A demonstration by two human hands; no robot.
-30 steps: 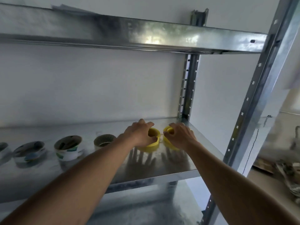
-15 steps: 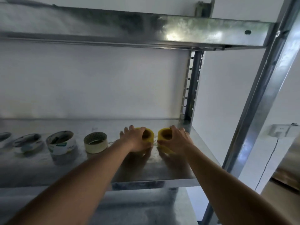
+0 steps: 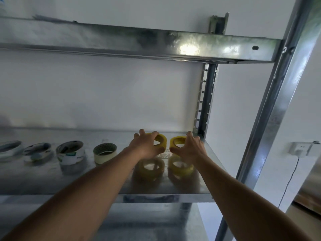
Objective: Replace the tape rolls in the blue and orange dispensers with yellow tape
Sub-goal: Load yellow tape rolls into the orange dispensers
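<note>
The left hand (image 3: 147, 144) is curled round one yellow tape roll (image 3: 160, 142), and the right hand (image 3: 188, 147) round a second yellow roll (image 3: 177, 142), both lifted just above the metal shelf (image 3: 112, 181), where their reflections are seen. Each roll is half hidden by fingers. Four other rolls (image 3: 104, 152) are lined up to the left, the farthest blurred.

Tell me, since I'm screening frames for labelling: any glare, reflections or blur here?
Head view: bright glare on the upper shelf beam; both yellow tape rolls mirror in the shiny metal shelf; leftmost rolls are smeared; wide-angle lens slants the front upright.
</note>
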